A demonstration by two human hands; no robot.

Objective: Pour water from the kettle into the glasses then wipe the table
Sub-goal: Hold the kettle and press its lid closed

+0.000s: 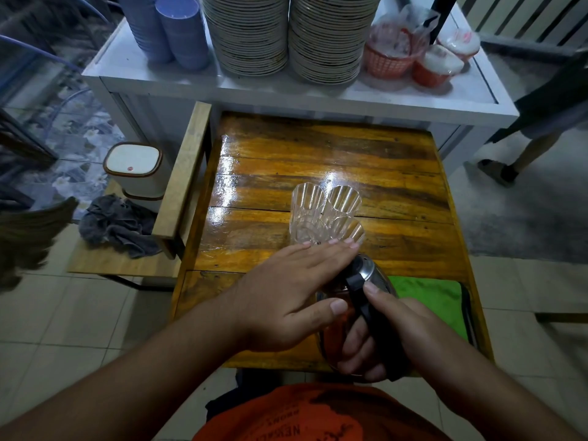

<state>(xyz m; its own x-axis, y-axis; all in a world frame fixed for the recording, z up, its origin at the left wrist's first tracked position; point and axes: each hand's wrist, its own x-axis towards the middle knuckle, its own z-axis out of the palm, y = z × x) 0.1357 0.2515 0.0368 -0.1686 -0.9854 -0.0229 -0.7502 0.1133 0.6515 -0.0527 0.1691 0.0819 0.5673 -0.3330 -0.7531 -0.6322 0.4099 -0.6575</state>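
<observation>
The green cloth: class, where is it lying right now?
In the head view, the green cloth lies on the wooden table's near right corner, beside the kettle.

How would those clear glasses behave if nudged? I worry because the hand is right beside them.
The glasses look tall, narrow and empty, so probably light and tippy. They stand clustered, so one may knock another. The wooden table is glossy; they could slide before toppling.

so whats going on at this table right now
A person is tipping a metal kettle toward a cluster of clear glasses on the wooden table. The right hand grips the black handle, while the left hand lies flat on the kettle's top. No water is visible in the glasses. A green cloth lies on the table beside the kettle.
</observation>
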